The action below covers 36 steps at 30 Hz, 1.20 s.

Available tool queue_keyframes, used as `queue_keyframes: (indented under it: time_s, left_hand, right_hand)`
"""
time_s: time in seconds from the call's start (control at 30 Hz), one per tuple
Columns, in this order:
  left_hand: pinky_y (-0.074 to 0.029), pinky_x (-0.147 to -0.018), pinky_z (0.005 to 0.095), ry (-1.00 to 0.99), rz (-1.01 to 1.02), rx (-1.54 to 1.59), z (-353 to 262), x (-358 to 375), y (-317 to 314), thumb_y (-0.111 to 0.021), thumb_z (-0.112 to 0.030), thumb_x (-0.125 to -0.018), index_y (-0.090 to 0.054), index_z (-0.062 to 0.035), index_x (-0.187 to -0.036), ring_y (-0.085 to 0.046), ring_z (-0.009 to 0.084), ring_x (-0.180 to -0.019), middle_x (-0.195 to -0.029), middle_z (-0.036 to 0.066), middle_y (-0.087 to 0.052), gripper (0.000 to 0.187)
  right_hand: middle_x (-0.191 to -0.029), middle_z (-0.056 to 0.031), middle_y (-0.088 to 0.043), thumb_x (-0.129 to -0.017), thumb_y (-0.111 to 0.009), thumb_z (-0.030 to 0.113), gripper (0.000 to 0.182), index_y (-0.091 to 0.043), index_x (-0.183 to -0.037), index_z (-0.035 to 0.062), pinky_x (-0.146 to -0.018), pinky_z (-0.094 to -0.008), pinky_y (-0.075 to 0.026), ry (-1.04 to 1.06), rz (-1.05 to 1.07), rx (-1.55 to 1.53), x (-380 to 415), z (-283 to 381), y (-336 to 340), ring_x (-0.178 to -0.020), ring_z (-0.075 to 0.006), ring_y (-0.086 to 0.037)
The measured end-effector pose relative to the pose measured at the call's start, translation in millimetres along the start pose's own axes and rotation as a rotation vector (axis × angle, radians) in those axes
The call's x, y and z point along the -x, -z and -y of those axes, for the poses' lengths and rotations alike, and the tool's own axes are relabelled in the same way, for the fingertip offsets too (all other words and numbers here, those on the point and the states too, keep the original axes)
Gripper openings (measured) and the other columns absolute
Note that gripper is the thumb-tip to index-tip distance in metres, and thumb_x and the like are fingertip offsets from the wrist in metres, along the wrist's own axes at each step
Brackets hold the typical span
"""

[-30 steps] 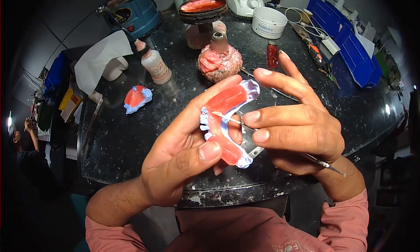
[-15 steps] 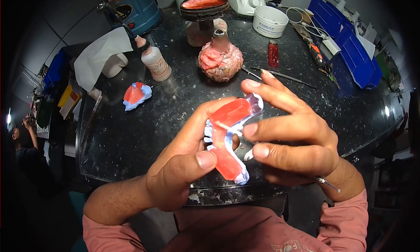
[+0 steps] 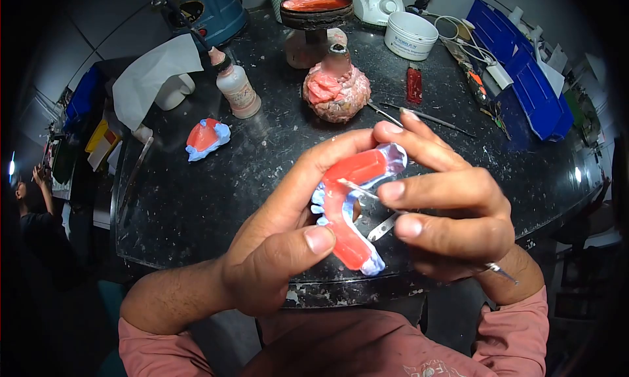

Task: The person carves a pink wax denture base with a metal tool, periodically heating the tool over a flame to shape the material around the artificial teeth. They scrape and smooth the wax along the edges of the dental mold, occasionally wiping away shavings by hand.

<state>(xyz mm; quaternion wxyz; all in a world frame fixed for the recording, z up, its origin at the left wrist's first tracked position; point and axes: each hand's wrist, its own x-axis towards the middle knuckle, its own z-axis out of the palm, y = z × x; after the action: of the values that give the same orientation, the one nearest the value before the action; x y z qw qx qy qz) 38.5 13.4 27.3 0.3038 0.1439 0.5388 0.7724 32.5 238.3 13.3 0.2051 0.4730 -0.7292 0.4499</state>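
Observation:
My left hand (image 3: 275,252) is closed on a curved dental mould, pale blue with red wax (image 3: 350,243) along its arch. The thumb presses on its near side, and the fingers curl behind it. My right hand (image 3: 458,213) grips a thin metal wax carver (image 3: 368,193) whose tip rests on the red wax near the bend of the arch. A second slim metal instrument (image 3: 382,227) with a flat end is also held in the right hand. Past the right wrist pokes a metal tool end (image 3: 504,274).
A smaller blue mould with red wax (image 3: 204,136) lies at left on the black table (image 3: 183,213). Behind stand a dropper bottle (image 3: 237,92), a wax-coated burner (image 3: 336,92), a pan of red wax (image 3: 316,10) and a white tub (image 3: 411,36). A red lighter (image 3: 414,85) lies near metal tools (image 3: 436,119).
The whole view has shifted slightly. The carver's tip sits a little further in on the red wax, and more of the flat-ended instrument shows below the right fingers.

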Motion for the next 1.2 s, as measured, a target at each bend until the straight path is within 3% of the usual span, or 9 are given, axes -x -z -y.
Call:
queue_keyframes:
  time_s: [0.13, 0.23, 0.3, 0.37, 0.5, 0.67, 0.73, 0.87, 1.2]
  left_hand:
    - [-0.029, -0.115, 0.0414, -0.018, -0.016, -0.038, 0, -1, 2, -0.066, -0.046, -0.079, -0.022, -0.0017, -0.153, -0.041, 0.0249, -0.137, -0.147, 0.015, -0.039, 0.096]
    - [-0.028, -0.116, 0.0423, 0.022, -0.001, -0.038, -1, 0, 0, -0.065, -0.046, -0.079, -0.021, -0.0012, -0.153, -0.04, 0.0252, -0.138, -0.146, 0.015, -0.04, 0.096]
    - [-0.028, -0.116, 0.0421, 0.016, -0.017, -0.052, -1, 0, 1, -0.065, -0.045, -0.079, -0.021, -0.0012, -0.153, -0.04, 0.0251, -0.138, -0.147, 0.015, -0.039, 0.096]
    - [-0.028, -0.116, 0.042, 0.004, -0.022, -0.069, 0, 1, 1, -0.065, -0.045, -0.079, -0.021, -0.001, -0.152, -0.04, 0.0252, -0.138, -0.147, 0.016, -0.039, 0.096]
    - [-0.028, -0.116, 0.0419, 0.013, -0.006, -0.076, -2, 1, -1, -0.062, -0.044, -0.08, -0.021, 0.0, -0.152, -0.04, 0.0257, -0.138, -0.147, 0.016, -0.04, 0.094]
    - [-0.028, -0.115, 0.0421, 0.015, 0.005, -0.112, -3, 0, 2, -0.06, -0.046, -0.08, -0.022, 0.0007, -0.152, -0.041, 0.0261, -0.138, -0.145, 0.017, -0.041, 0.093]
    - [-0.028, -0.115, 0.0423, 0.016, 0.009, -0.121, -4, 0, 2, -0.06, -0.046, -0.081, -0.022, 0.0008, -0.152, -0.041, 0.0262, -0.137, -0.145, 0.017, -0.042, 0.093]
    - [-0.029, -0.115, 0.0423, 0.031, -0.001, -0.104, -4, 1, 2, -0.06, -0.046, -0.08, -0.024, 0.0011, -0.151, -0.042, 0.0261, -0.136, -0.144, 0.017, -0.042, 0.092]
    - [-0.032, -0.114, 0.043, 0.043, -0.001, -0.017, -6, 2, 0, -0.063, -0.043, -0.079, -0.025, 0.0011, -0.15, -0.044, 0.0263, -0.135, -0.142, 0.016, -0.044, 0.092]
  right_hand:
    - [-0.11, -0.0129, -0.065, -0.087, -0.073, 0.013, 0.021, -0.061, -0.103, 0.0108, -0.104, -0.0675, -0.039, 0.138, 0.117, -0.011, -4, -9, 7, -0.114, -0.0553, -0.057]
    - [-0.106, -0.009, -0.068, -0.085, -0.074, 0.011, 0.017, -0.063, -0.098, 0.0099, -0.104, -0.0669, -0.039, -0.005, -0.023, 0.021, -2, 2, -2, -0.115, -0.0548, -0.057]
    - [-0.106, -0.0091, -0.068, -0.086, -0.074, 0.012, 0.017, -0.063, -0.099, 0.0097, -0.104, -0.0659, -0.039, 0.02, -0.005, 0.053, -3, 0, 0, -0.116, -0.0542, -0.057]
    - [-0.111, -0.0117, -0.066, -0.088, -0.072, 0.013, 0.019, -0.062, -0.104, 0.0102, -0.104, -0.0649, -0.04, 0.08, 0.179, 0.018, -7, -3, 11, -0.117, -0.054, -0.057]
    - [-0.11, -0.0114, -0.068, -0.087, -0.073, 0.013, 0.019, -0.063, -0.104, 0.0103, -0.104, -0.0647, -0.041, 0.03, 0.004, 0.055, -1, 1, -3, -0.117, -0.0538, -0.057]
    - [-0.111, -0.0123, -0.067, -0.087, -0.072, 0.011, 0.021, -0.062, -0.105, 0.0102, -0.103, -0.0625, -0.044, 0.041, 0.147, -0.009, -5, -1, 5, -0.116, -0.052, -0.058]
    - [-0.109, -0.0117, -0.069, -0.087, -0.071, 0.011, 0.016, -0.064, -0.102, 0.0095, -0.101, -0.0623, -0.045, 0.013, -0.027, -0.015, -1, 1, -4, -0.114, -0.052, -0.059]
    - [-0.109, -0.0129, -0.068, -0.086, -0.073, 0.011, 0.02, -0.063, -0.104, 0.0089, -0.1, -0.0616, -0.047, 0.033, 0.066, -0.009, -5, 1, 0, -0.114, -0.0513, -0.059]
    - [-0.111, -0.0137, -0.066, -0.086, -0.073, 0.008, 0.021, -0.063, -0.105, 0.0089, -0.097, -0.0603, -0.05, 0.034, 0.022, -0.001, 0, 3, -3, -0.114, -0.0511, -0.059]
